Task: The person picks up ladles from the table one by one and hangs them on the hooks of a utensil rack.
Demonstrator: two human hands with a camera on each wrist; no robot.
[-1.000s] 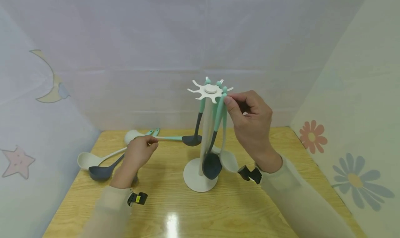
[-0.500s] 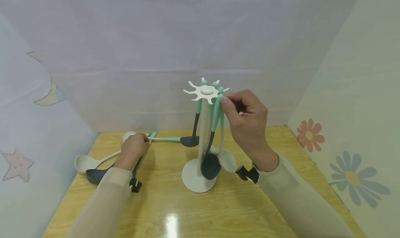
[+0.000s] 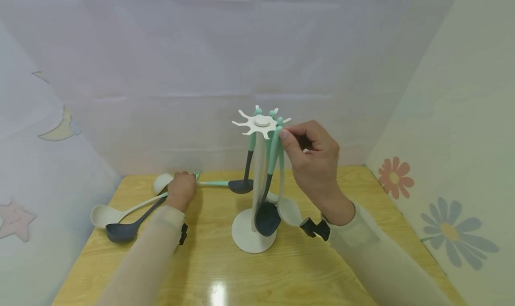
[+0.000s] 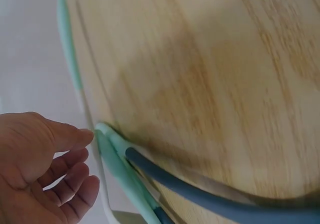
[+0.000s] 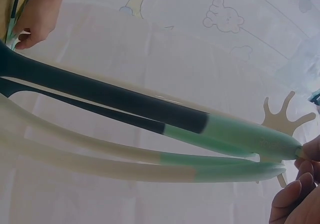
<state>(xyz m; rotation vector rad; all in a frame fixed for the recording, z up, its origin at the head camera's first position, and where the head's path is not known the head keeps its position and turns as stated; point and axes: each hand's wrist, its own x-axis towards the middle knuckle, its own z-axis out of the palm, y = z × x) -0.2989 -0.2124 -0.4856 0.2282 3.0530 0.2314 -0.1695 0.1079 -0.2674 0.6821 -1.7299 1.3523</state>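
Note:
My right hand pinches the top of the mint handle of a dark ladle, close against a hook of the white rotating-style utensil rack. Its bowl hangs beside the rack's post. In the right wrist view, the fingertips are at the handle's end. My left hand reaches low over the utensils at the back left. The left wrist view has its thumb tip right at the ends of mint handles, fingers loosely bent. One of these handles leads into a dark stem.
Other utensils hang on the rack, including a white ladle and a dark one. On the wooden table at left lie a white spoon, a dark ladle and a white ladle. A draped wall stands behind.
My left hand has drawn back left, then moved forward over the handles at the back left. My right hand keeps its pinch at the rack. The head view has shifted slightly.

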